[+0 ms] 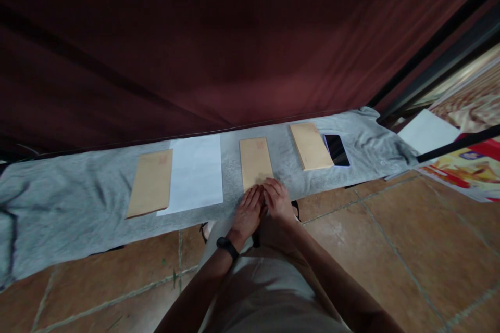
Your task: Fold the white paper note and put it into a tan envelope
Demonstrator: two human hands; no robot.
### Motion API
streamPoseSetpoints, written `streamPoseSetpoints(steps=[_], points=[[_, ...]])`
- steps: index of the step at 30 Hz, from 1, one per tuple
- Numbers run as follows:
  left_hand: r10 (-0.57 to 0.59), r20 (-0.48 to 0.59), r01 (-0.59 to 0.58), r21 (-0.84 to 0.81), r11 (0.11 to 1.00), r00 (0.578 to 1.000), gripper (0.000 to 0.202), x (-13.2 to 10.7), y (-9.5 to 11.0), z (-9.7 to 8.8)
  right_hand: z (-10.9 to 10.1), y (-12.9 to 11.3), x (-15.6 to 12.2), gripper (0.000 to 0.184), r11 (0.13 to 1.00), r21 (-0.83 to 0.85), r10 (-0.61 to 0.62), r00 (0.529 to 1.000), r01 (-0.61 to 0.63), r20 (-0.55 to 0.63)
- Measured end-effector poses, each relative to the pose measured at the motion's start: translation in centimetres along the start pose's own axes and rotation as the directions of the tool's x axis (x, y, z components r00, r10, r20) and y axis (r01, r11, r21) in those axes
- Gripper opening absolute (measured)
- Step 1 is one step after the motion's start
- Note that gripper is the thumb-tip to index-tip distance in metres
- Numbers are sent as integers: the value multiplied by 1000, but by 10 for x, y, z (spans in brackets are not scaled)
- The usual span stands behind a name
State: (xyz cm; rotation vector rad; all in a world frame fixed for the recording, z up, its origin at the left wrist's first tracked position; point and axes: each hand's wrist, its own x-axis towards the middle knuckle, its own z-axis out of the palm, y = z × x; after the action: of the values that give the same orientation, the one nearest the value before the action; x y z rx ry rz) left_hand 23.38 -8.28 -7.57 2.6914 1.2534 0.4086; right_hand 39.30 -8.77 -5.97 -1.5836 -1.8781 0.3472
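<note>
A brown paper envelope (257, 160) with a small reddish print near its far edge lies on the grey cloth in front of me. Both hands meet at its near end and cover that edge. My left hand (248, 210), with a black band on the wrist, has its fingers close together on the envelope's near left corner. My right hand (277, 197) is beside it, fingers bent over the near right corner. The thumbs and what lies under the fingers are mostly hidden. The hands touch or nearly touch each other.
The grey cloth (78, 187) covers a long narrow bench. Left lie a stack of brown envelopes (151, 182) and white paper (198, 171). Right are another envelope stack (311, 146) and a phone (336, 150). A dark red curtain (234, 52) hangs behind; a printed box (469, 169) stands far right.
</note>
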Motion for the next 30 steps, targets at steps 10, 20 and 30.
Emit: streamPoseSetpoints(steps=[10, 20, 30], points=[[-72, 12, 71, 25, 997, 997, 65, -6, 7, 2, 4, -6, -24, 54, 990, -101, -83, 986, 98, 147], [-114, -26, 115, 8, 993, 993, 57, -13, 1, -14, -1, 14, -32, 51, 971, -222, -59, 988, 90, 140], [-202, -51, 203, 12, 979, 978, 56, -23, -2, -18, -9, 15, -35, 52, 968, -250, -5, 994, 32, 108]])
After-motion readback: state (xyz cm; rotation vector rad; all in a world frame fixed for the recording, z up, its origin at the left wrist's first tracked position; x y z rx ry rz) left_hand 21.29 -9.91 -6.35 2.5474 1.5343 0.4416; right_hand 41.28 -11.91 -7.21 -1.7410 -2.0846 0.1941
